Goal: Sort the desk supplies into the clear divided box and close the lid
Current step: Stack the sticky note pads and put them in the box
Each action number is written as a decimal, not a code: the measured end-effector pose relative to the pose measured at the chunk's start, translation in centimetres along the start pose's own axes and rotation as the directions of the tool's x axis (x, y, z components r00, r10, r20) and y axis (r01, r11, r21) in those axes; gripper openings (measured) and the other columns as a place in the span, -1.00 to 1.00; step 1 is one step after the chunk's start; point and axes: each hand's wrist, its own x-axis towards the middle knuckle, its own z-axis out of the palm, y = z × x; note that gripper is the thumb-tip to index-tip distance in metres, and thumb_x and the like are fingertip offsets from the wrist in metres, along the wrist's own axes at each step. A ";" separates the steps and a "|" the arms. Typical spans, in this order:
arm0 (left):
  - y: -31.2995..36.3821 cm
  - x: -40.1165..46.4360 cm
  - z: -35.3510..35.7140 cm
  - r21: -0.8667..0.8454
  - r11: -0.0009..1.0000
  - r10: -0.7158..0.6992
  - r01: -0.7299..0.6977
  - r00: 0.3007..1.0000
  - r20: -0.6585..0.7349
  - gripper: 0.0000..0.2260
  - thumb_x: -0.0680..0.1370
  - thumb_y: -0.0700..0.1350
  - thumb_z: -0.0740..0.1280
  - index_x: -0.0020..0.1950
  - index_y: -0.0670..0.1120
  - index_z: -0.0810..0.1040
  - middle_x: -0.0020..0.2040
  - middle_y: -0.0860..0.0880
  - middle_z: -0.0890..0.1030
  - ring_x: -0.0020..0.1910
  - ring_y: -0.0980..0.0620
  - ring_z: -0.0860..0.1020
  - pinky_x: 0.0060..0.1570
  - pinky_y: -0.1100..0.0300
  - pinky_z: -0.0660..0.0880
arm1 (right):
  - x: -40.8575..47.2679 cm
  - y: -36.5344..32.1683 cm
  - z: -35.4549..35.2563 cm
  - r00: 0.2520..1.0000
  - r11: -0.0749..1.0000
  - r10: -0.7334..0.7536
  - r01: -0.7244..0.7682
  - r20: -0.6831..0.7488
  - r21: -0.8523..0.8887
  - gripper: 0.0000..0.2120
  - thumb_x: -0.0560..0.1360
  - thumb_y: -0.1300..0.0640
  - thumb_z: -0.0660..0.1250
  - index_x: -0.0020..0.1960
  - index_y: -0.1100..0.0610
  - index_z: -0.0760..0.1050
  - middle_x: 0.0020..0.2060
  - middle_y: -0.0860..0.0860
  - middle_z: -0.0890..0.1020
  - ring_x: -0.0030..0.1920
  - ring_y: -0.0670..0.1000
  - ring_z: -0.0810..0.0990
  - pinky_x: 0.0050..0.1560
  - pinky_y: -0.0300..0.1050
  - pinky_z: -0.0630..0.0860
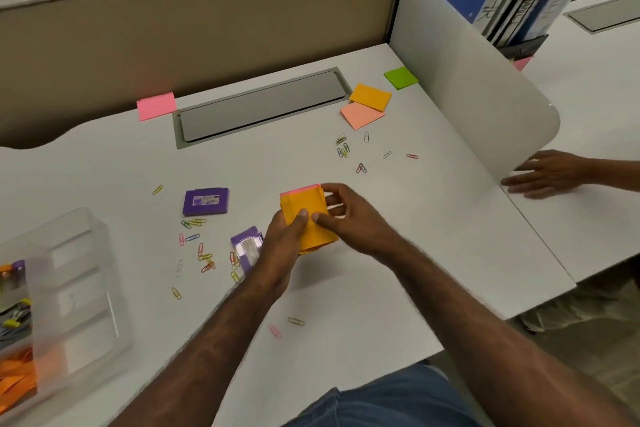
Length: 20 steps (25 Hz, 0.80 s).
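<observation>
- Sticky notes (306,215), an orange stack with pink on top, sat at mid-desk, gripped between our left hand (284,239) and right hand (346,215).
- We judged the clear divided box (79,274) lay well off to the left, nearer our left hand.

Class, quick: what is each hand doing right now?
Left hand: grips the stack of sticky notes.
Right hand: grips the same stack.

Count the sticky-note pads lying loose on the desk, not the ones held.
4: pink pad by the partition, green pad, orange pad overlapping the salmon pad. Others may hide behind the divider.
</observation>
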 end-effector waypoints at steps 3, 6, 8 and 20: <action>1.3 2.2 1.1 0.030 0.998 -0.061 0.063 0.997 -0.052 -0.42 0.62 0.15 0.31 0.58 -0.01 0.25 0.44 -0.09 0.47 0.16 -0.07 0.53 0.11 0.01 0.57 | 4.3 -0.1 -5.2 0.993 1.000 -0.015 0.014 -0.114 -0.014 -0.51 0.59 -0.04 0.40 0.47 0.03 0.39 0.17 -0.03 0.62 0.14 -0.05 0.62 0.01 -0.26 0.54; 1.8 4.3 2.3 -0.002 0.994 -0.107 0.107 0.993 -0.038 -0.43 0.63 0.15 0.30 0.57 0.00 0.26 0.48 -0.10 0.46 0.32 -0.18 0.52 0.33 -0.20 0.51 | 9.7 0.8 -10.1 0.962 0.997 0.004 -0.024 -0.274 -0.067 -0.56 0.60 -0.02 0.39 0.42 0.08 0.44 0.12 0.00 0.67 0.08 -0.07 0.65 -0.04 -0.34 0.50; 2.1 5.8 3.3 -0.017 0.991 -0.132 0.131 0.991 -0.036 -0.46 0.64 0.15 0.27 0.57 0.01 0.26 0.48 -0.10 0.45 0.36 -0.20 0.50 0.37 -0.23 0.48 | 13.5 1.5 -12.8 0.932 0.990 0.019 -0.068 -0.361 -0.124 -0.57 0.58 -0.01 0.40 0.40 0.09 0.47 0.12 0.01 0.67 0.11 -0.01 0.64 0.04 -0.23 0.50; 1.9 9.2 5.7 -0.060 0.979 -0.198 0.195 0.979 -0.048 -0.48 0.64 0.18 0.24 0.55 0.04 0.28 0.45 -0.06 0.46 0.35 -0.17 0.50 0.37 -0.23 0.48 | 28.5 4.6 -19.0 0.936 0.630 -0.044 -0.246 -0.349 -0.737 -0.33 0.61 -0.06 0.33 0.58 0.20 0.19 0.44 0.25 0.43 0.41 0.33 0.40 0.36 0.21 0.39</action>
